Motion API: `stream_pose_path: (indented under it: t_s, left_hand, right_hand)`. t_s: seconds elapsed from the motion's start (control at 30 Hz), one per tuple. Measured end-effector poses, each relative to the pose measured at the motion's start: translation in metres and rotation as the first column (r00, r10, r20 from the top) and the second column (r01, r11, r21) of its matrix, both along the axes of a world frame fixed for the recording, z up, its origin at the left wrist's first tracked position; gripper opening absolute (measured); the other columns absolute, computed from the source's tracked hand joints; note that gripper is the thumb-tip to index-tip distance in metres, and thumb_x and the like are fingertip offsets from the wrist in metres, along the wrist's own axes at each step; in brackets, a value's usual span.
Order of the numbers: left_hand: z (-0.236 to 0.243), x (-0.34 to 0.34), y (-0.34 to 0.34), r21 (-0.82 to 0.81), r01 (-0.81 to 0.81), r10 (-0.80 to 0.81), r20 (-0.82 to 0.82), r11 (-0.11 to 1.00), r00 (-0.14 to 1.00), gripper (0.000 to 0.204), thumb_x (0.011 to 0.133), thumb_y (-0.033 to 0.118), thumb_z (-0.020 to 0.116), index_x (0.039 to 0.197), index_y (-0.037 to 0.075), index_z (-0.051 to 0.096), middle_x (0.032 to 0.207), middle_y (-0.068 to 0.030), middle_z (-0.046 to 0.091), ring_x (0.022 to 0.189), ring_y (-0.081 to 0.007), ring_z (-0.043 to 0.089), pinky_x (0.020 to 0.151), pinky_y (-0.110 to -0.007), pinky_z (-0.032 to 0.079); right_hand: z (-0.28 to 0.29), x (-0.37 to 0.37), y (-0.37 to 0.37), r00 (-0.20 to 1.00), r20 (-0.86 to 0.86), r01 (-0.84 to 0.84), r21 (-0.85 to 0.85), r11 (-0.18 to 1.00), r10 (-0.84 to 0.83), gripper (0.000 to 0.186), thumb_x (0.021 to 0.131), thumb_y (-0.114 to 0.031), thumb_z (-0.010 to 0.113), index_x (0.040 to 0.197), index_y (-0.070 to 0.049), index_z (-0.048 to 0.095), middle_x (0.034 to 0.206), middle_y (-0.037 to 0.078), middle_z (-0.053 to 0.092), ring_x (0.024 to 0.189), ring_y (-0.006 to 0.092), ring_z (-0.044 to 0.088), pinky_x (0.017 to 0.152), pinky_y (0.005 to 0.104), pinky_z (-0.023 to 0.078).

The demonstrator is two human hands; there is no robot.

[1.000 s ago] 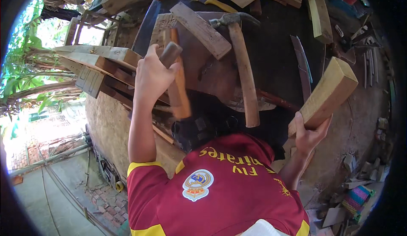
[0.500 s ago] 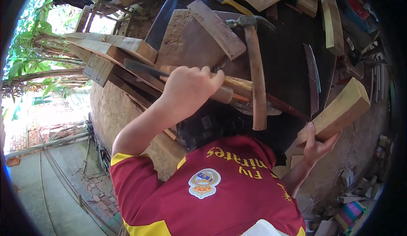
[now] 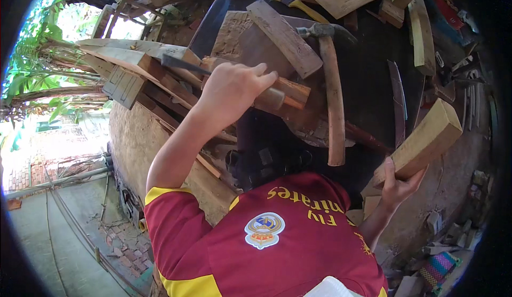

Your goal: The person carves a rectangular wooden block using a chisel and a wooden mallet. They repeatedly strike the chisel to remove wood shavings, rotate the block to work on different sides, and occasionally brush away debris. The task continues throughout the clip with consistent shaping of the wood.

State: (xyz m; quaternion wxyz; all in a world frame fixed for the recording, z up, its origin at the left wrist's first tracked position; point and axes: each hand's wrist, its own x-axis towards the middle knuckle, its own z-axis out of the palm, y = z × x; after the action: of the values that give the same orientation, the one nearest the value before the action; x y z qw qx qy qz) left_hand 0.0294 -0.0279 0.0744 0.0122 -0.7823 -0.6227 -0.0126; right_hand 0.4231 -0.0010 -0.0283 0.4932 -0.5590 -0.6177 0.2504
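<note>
A dark, flat tabletop (image 3: 370,75) is spreading before me. Near it, my right hand (image 3: 397,186) is gripping a thick, squared block of pale wood (image 3: 422,143). A metal-headed hammer (image 3: 334,99) is lying on the tabletop. My left hand (image 3: 229,91) is clasping a round-handled, flat-bladed tool (image 3: 184,64) alongside an orange-brown wooden bar (image 3: 295,93).

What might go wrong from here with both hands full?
The left hand seems to hold a bladed tool and a wood piece together; a slip might cause a cut. The right hand grips a wooden block near one end, so it could tip. The hammer lies with its handle between them; either might bump it.
</note>
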Motion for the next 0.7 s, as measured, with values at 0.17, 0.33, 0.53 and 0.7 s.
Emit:
stream_pose_path:
  t_s: [0.17, 0.33, 0.53, 0.7]
  left_hand:
    - [-0.001, 0.02, -0.041, 0.057, -0.042, 0.031, 0.181, 0.998, 0.983, 0.061, 0.066, 0.002, 0.068, 0.126, 0.012, 0.065, 0.128, -0.0069, 0.066, 0.08, -0.0241, 0.069, 0.07, -0.035, 0.054]
    - [-0.039, 0.019, -0.055, 0.175, -0.074, 0.045, 0.163, 0.982, 0.986, 0.06, 0.074, 0.007, 0.062, 0.133, 0.014, 0.062, 0.139, -0.0039, 0.06, 0.061, -0.0154, 0.06, 0.061, -0.031, 0.052]
    - [-0.066, -0.003, -0.051, 0.278, -0.057, 0.031, 0.097, 0.959, 0.995, 0.062, 0.076, 0.008, 0.059, 0.136, 0.019, 0.061, 0.144, 0.0035, 0.057, 0.056, -0.0144, 0.05, 0.057, -0.028, 0.046]
    - [-0.066, -0.008, -0.05, 0.252, -0.069, 0.038, 0.127, 0.965, 0.991, 0.074, 0.064, 0.003, 0.068, 0.136, 0.019, 0.062, 0.142, 0.0035, 0.058, 0.058, -0.0168, 0.053, 0.06, -0.03, 0.048]
  right_hand:
    - [0.004, -0.003, -0.001, 0.999, 0.022, -0.028, 0.005, 1.0, 0.028, 0.084, 0.076, -0.008, 0.082, 0.145, 0.008, 0.037, 0.136, 0.02, 0.049, 0.123, 0.0291, 0.051, 0.102, 0.0401, 0.043]
    - [0.005, -0.01, 0.0, 0.999, 0.015, -0.045, -0.042, 0.998, 0.046, 0.085, 0.075, -0.006, 0.081, 0.146, 0.006, 0.035, 0.135, 0.02, 0.05, 0.122, 0.0287, 0.052, 0.1, 0.0409, 0.045]
    - [0.006, -0.019, 0.002, 0.995, 0.022, -0.094, -0.061, 0.994, 0.095, 0.089, 0.074, -0.005, 0.081, 0.148, 0.006, 0.033, 0.138, 0.02, 0.049, 0.125, 0.0289, 0.05, 0.103, 0.0419, 0.043]
    - [0.004, -0.025, 0.004, 0.993, 0.033, -0.114, -0.005, 0.993, 0.114, 0.087, 0.074, -0.006, 0.082, 0.146, 0.007, 0.035, 0.138, 0.019, 0.049, 0.126, 0.0286, 0.049, 0.105, 0.0412, 0.041]
